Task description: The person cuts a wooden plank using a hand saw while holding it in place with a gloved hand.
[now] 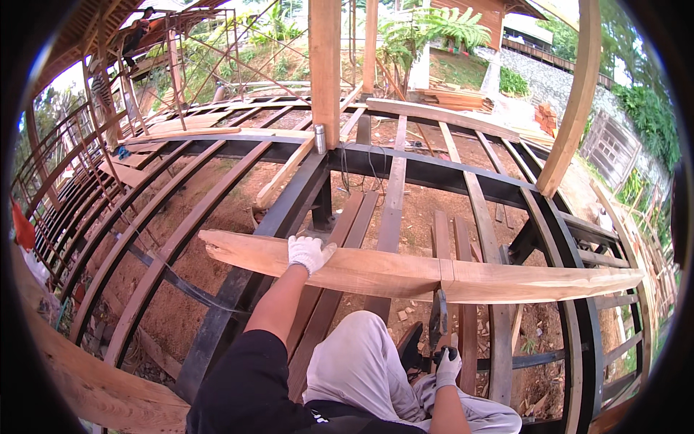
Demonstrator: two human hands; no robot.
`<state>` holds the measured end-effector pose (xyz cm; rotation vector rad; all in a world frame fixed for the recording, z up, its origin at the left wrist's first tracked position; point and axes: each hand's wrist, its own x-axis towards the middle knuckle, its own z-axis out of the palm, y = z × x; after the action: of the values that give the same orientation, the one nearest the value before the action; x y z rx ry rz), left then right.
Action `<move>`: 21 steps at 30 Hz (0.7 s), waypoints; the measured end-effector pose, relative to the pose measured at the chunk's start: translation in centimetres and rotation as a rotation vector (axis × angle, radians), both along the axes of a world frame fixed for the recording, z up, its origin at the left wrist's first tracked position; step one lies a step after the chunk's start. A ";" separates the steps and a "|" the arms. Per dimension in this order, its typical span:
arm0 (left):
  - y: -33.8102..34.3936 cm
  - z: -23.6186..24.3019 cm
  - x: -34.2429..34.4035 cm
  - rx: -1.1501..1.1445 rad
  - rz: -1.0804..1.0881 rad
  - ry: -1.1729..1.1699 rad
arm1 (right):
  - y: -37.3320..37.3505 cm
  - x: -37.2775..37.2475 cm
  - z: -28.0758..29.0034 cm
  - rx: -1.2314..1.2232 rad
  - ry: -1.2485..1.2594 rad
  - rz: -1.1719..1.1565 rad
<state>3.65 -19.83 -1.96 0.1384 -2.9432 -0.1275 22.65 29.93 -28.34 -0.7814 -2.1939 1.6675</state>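
A thick wooden beam (pixel 376 272) lies crosswise in front of me over the floor frame, its left end rough. My left hand (pixel 309 254), in a white glove, grips the beam left of its middle, fingers over the far edge. Low and to the right, my gloved right hand (pixel 449 367) is closed round the black handle of a handsaw (pixel 438 320). The dark blade points away from me and meets the beam's near edge. At that spot a thin line crosses the beam's face; whether it is a cut or a mark, I cannot tell.
Black steel beams (pixel 285 206) and wooden joists (pixel 394 195) form an open grid above bare soil. Upright posts (pixel 325 65) rise ahead, with a metal flask (pixel 319 139) beside one. Scaffolding (pixel 217 58) stands far left. Stacked planks (pixel 455 98) lie at the back.
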 end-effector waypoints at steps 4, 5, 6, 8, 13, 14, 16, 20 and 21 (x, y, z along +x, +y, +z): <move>1.0 -0.2 -0.5 0.012 0.023 0.070 | 1.7 0.1 -0.3 0.177 0.051 0.005; -0.4 -1.0 0.4 -0.005 0.046 0.104 | -0.5 0.7 1.3 0.025 0.029 0.045; -0.9 -1.3 0.6 -0.009 0.048 0.151 | -1.4 1.0 2.5 -0.112 0.015 0.063; -1.6 -2.2 1.0 0.016 0.069 0.181 | -2.2 1.7 3.6 -0.156 -0.009 0.070; -0.7 -1.6 0.7 0.138 -0.015 0.247 | 0.2 2.1 2.9 0.092 -0.100 0.111; -1.1 -1.6 1.0 0.140 -0.002 0.249 | -0.2 2.1 3.1 0.097 -0.099 0.123; -1.6 -1.4 1.4 0.129 -0.042 0.137 | -0.6 2.7 3.5 0.509 -0.118 0.186; -2.6 -0.9 1.7 0.071 -0.107 0.055 | -1.2 2.6 4.7 0.495 -0.235 0.209; -3.1 -0.8 1.8 0.108 -0.159 -0.012 | -1.6 2.8 5.1 0.494 -0.234 0.213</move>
<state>5.42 -22.90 -2.79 -0.0803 -2.9567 -0.3098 25.49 28.35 -23.28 -0.6452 -2.7743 1.0676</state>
